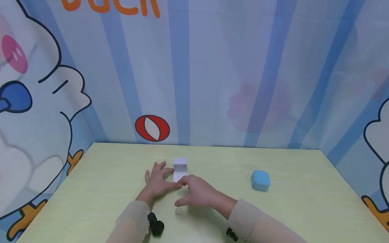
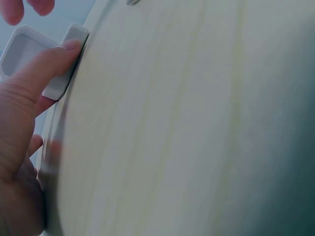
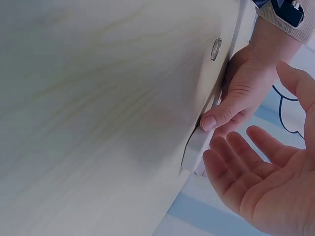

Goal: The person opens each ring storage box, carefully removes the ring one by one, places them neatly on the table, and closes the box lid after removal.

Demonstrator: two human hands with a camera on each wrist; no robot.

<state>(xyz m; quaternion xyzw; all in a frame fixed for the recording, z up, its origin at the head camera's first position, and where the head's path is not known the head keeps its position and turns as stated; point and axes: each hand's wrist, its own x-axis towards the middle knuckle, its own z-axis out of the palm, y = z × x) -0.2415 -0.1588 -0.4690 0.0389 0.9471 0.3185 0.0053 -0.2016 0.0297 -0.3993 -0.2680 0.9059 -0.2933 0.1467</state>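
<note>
A small white ring box [image 1: 180, 165] stands on the table with its lid raised. My left hand [image 1: 158, 182] grips it from the left, the thumb [image 2: 56, 61] along its front edge and another finger at its side. My right hand [image 1: 199, 192] is close in front of the box, holding nothing; in the right wrist view its fingers [image 3: 241, 162] are loosely bent, with the palm showing. Below the right thumb, nearer to me, a thin silver ring [image 1: 178, 211] lies on the tabletop. That ring [image 3: 216, 49] also shows in the right wrist view.
A light blue rounded block [image 1: 260, 180] sits on the right of the pale wooden table [image 1: 106, 175]. Behind rises a blue striped backdrop [image 1: 206, 74] with cartoon figures. Black wrist devices [image 1: 156, 225] are worn at both sleeves.
</note>
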